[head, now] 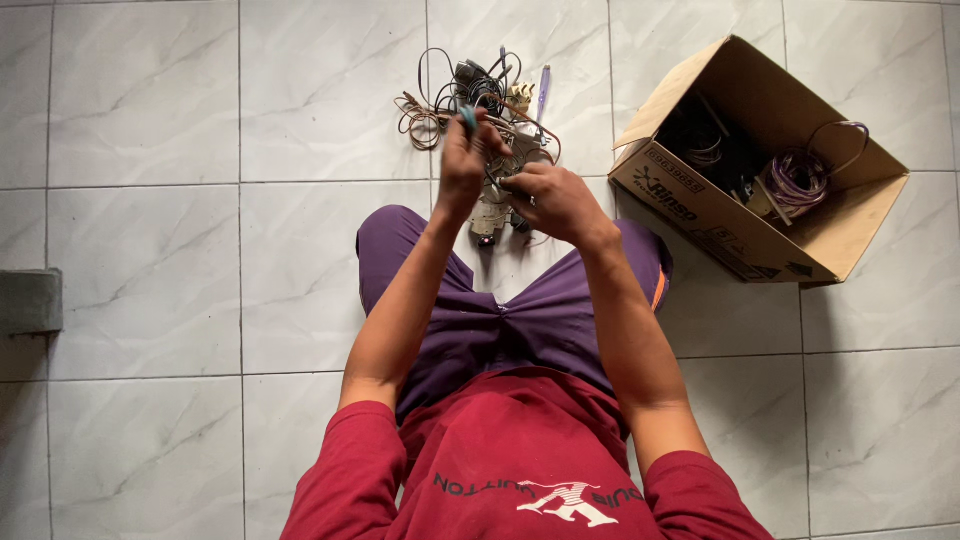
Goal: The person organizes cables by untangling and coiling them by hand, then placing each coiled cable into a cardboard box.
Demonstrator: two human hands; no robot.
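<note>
— What do the hands hold?
— The left hand (462,165) grips a small teal-tipped tool (468,120), fingers curled tight around it. The right hand (555,200) clasps a pale device (492,205) between the knees.
— And around them?
— A wire tangle (470,95) lies just beyond; an open box (765,165) with a purple coil (800,175) sits right.

Small pale electrical part (492,205) with dark fittings, held upright above the tiled floor (150,250), between the knees; bottom end showing a dark knob, details too small to tell. Thin wires trailing from it toward a tangled pile of cables (470,95) lying beyond. Small teal-tipped tool (468,120), pinched upright just above the part, its tip close to the wires.
</note>
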